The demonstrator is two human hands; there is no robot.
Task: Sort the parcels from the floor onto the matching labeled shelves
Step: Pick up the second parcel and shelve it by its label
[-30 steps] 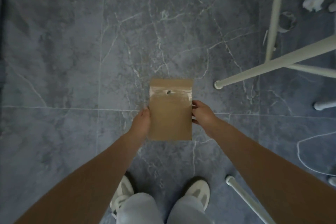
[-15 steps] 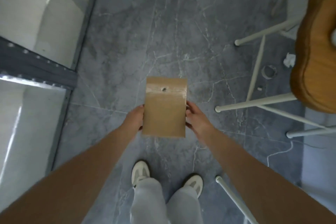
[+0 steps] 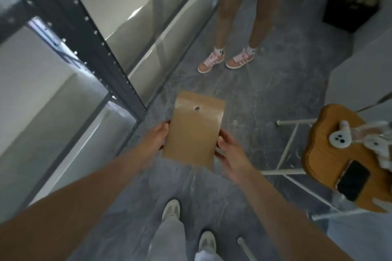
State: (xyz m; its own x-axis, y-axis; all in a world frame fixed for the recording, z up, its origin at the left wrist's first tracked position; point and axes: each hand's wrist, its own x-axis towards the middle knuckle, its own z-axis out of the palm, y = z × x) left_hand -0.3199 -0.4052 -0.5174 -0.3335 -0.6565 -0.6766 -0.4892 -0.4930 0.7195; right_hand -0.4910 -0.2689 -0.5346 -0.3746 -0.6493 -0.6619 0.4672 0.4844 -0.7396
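Observation:
A flat brown paper parcel [image 3: 194,129] with a small hole near its top is held in front of me above the grey floor. My left hand [image 3: 156,139] grips its left edge and my right hand [image 3: 228,150] grips its right edge. The face turned to me shows no label. A dark metal shelf rack [image 3: 89,42] with pale shelf boards rises at the left, close to the parcel.
Another person's legs in pink sneakers [image 3: 224,61] stand just ahead. A wooden stool [image 3: 331,154] with white legs at the right carries a phone [image 3: 353,182] and white items. A black box [image 3: 350,8] stands at the far right. My own feet [image 3: 171,210] are below.
My view has lifted and turned left: the shelf rack and the other person's legs came into sight. Both hands keep holding the parcel, now tilted slightly clockwise.

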